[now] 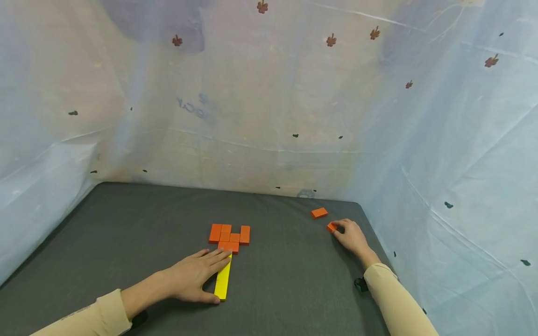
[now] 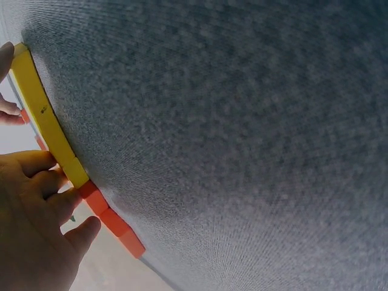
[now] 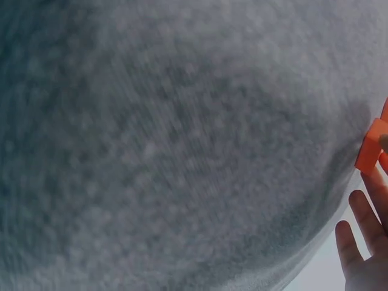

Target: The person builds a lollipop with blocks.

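Toward the front of the dark table, my left hand lies palm down with straight fingers. Its fingertips touch the top of a yellow strip and the edge of the orange blocks, while the thumb tip is by the strip's near end. A seam crosses the yellow strip in the left wrist view. Out at the right, my right hand pinches a small orange block between thumb and fingers. The right wrist view shows this orange block at its edge, partly cut off.
Another loose orange block lies just beyond my right hand. The orange blocks in the middle form a flat cluster with a notch at its far side. Pale plastic sheeting hangs behind and beside the dark table.
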The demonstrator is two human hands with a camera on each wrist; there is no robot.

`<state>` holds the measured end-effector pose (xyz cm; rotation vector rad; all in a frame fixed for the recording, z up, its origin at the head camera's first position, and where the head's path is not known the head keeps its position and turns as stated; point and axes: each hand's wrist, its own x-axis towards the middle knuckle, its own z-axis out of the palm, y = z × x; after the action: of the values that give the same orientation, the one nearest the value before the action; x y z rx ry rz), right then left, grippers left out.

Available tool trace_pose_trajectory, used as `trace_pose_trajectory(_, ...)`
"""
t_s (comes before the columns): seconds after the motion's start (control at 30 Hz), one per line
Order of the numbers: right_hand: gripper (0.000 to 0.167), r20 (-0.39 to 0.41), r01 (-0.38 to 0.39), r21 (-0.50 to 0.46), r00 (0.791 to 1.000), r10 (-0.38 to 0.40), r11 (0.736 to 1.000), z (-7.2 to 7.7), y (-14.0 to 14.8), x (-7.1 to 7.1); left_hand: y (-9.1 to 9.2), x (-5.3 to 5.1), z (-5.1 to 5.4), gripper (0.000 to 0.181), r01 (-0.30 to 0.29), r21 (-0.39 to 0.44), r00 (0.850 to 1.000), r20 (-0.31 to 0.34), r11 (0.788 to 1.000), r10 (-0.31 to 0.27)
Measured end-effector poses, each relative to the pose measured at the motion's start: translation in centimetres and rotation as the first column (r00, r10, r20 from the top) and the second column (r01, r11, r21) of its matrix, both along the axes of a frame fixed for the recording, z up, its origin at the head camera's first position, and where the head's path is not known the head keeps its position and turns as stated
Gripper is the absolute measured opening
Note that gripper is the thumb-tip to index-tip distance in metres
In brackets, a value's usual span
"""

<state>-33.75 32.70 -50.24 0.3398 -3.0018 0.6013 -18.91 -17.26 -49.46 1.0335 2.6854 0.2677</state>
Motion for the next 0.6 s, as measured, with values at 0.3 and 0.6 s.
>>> trace_pose_trajectory(0.3, 0.036, -0.042, 0.0, -0.016, 0.999, -0.001, 1.0, -0.5, -0.02, 0.07, -0.14, -0.14, -0.14, 0.106, 0.001, 0.006, 1.0, -0.003, 1.0, -0.001)
trace_pose_trajectory(0.6, 0.034, -0.077, -0.006, -0.038, 0.997, 0.003, 0.999, -0.51, -0.53, 0.3, -0.12, -0.14, -0.29, 0.106, 0.004, 0.009, 1.0, -0.005, 1.0, -0.004)
